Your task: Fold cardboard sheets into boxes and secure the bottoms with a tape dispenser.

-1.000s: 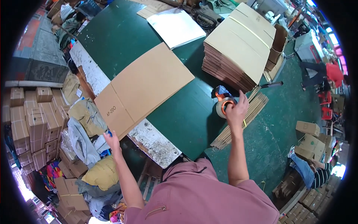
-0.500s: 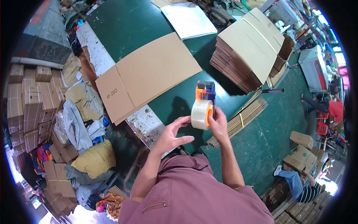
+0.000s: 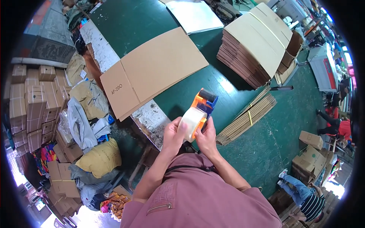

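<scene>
A tape dispenser [image 3: 206, 99], orange and dark blue with a black roller, is held up in front of my body over the near side of the green table. It carries a wide roll of pale tape [image 3: 189, 122]. My right hand [image 3: 207, 139] is closed around the dispenser's lower right side. My left hand [image 3: 175, 135] grips the roll from the left, thumb pressed against the tape; its other fingers are partly hidden. Beyond the dispenser, flat brown cardboard [image 3: 161, 68] lies on the table, reaching over its white, worn edge.
A tall stack of folded cartons [image 3: 258, 41] stands at the far right of the table. Nearer is a strapped cardboard bundle [image 3: 247, 116]. Silver sheets [image 3: 194, 17] lie at the back. Packed boxes [image 3: 36, 100] and a yellow sack [image 3: 99, 157] are at left; a person [image 3: 306, 197] is lower right.
The dispenser has come down closer to my body and tilted to the right. My left hand, open and apart from the tape before, has closed on the roll. My right hand has moved left.
</scene>
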`<state>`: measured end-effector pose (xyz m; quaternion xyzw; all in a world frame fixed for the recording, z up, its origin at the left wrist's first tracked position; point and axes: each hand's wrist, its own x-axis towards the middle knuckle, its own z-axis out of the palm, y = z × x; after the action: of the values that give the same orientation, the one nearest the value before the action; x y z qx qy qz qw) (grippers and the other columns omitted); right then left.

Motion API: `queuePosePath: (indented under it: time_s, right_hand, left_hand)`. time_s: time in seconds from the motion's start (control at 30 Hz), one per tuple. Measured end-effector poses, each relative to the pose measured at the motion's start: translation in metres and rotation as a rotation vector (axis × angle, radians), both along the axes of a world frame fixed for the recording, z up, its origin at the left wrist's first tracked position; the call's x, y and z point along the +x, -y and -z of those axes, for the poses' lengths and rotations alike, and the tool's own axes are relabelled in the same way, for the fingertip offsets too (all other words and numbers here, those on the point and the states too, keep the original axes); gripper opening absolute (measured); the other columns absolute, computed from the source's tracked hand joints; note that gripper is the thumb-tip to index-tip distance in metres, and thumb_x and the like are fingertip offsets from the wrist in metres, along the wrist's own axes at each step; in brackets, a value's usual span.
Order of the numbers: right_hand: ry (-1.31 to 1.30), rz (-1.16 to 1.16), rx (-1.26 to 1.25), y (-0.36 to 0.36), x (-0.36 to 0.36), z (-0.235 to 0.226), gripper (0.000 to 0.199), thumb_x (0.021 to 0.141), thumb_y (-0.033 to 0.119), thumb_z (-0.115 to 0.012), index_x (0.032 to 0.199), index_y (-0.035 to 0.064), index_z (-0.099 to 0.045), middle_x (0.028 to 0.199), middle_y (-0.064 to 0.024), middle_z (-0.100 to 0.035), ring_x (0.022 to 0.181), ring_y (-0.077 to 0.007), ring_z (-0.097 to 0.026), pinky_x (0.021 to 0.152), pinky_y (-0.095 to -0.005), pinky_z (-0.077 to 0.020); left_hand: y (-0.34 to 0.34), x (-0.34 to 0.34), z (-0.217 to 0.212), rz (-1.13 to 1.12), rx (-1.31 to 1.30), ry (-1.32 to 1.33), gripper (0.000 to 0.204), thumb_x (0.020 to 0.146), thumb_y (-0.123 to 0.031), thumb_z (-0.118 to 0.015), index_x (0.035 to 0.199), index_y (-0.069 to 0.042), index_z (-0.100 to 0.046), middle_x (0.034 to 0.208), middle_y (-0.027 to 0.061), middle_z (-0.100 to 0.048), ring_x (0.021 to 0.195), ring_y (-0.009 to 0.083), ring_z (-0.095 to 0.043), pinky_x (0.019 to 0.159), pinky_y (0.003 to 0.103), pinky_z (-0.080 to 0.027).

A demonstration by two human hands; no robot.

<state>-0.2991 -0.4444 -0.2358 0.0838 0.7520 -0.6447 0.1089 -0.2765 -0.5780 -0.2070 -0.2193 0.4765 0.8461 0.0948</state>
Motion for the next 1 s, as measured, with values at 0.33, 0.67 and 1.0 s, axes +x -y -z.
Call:
queuePosePath:
  time_s: [0.33,0.67,1.0]
  right_hand:
    - [0.012,-0.020,0.028,-0.008,0.003,0.001,0.026,0.090,0.019,-0.066,0.100,-0.0009,-0.051,0.082,-0.0159,-0.065,0.070,-0.0228,-0.064,0.067,-0.0363,-0.0513]
    - [0.106,-0.024,-0.014,-0.006,0.006,0.005,0.029,0.089,0.020,-0.067,0.103,-0.0021,-0.053,0.082,-0.0168,-0.067,0.071,-0.0228,-0.066,0.065,-0.0360,-0.0512]
    - [0.078,-0.074,-0.007,-0.015,-0.010,0.020,0.028,0.088,0.020,-0.067,0.098,-0.0025,-0.055,0.078,-0.0147,-0.065,0.065,-0.0206,-0.063,0.061,-0.0356,-0.0498]
  left_hand:
    - [-0.008,-0.005,-0.011,0.008,-0.019,0.056,0.035,0.090,-0.030,-0.073,0.103,0.001,-0.064,0.090,0.0037,-0.068,0.077,0.0053,-0.063,0.070,0.021,-0.050]
    - [-0.008,-0.016,-0.007,0.003,-0.154,0.203,0.041,0.091,-0.036,-0.071,0.104,0.002,-0.063,0.090,0.0041,-0.068,0.077,0.0052,-0.062,0.069,0.020,-0.049]
    - [0.002,-0.015,-0.013,0.185,-0.069,-0.030,0.036,0.089,-0.023,-0.074,0.110,0.004,-0.062,0.094,0.0051,-0.070,0.087,0.0073,-0.064,0.076,0.022,-0.050]
